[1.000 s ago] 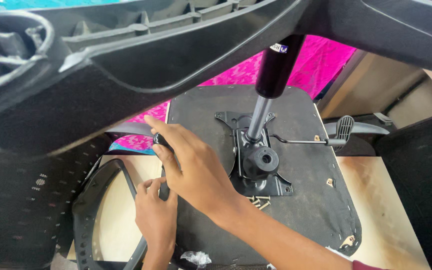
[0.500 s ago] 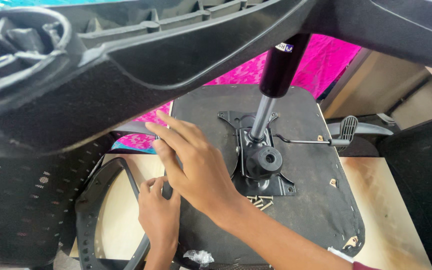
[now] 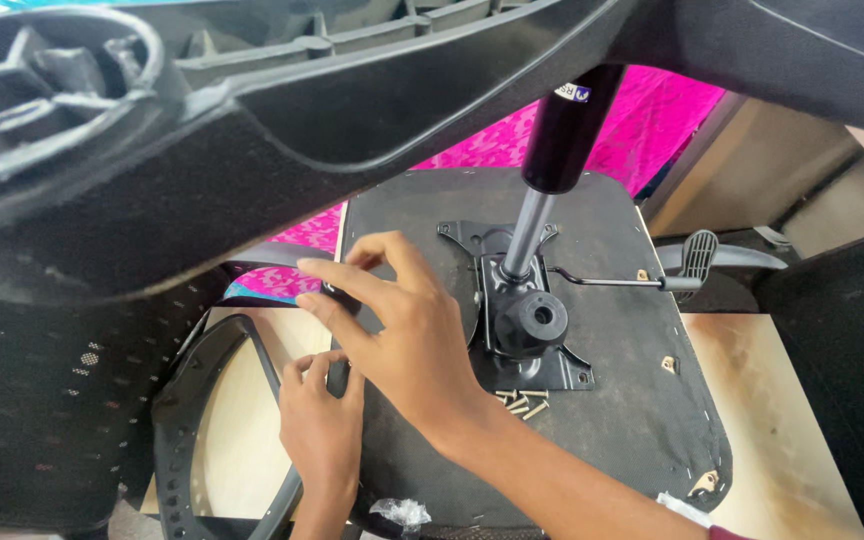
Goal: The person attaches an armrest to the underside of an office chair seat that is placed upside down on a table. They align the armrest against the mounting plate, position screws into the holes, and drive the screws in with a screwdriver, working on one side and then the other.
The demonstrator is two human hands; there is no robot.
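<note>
Wooden worktop (image 3: 772, 400) carries an upturned chair seat (image 3: 612, 420), underside up, with pink cloth (image 3: 652, 110) behind. Right hand (image 3: 402, 330) reaches across the seat's left edge, fingers curled on a small black knob (image 3: 337, 295) there; how firmly they pinch it can't be told. Left hand (image 3: 320, 425) sits below at the same edge, fingertips closed on the rim. Metal mechanism plate (image 3: 522, 320) with gas cylinder (image 3: 552, 170) stands mid-seat, loose screws (image 3: 522, 403) just beside it. Black armrest (image 3: 212, 420) lies off the left edge.
</note>
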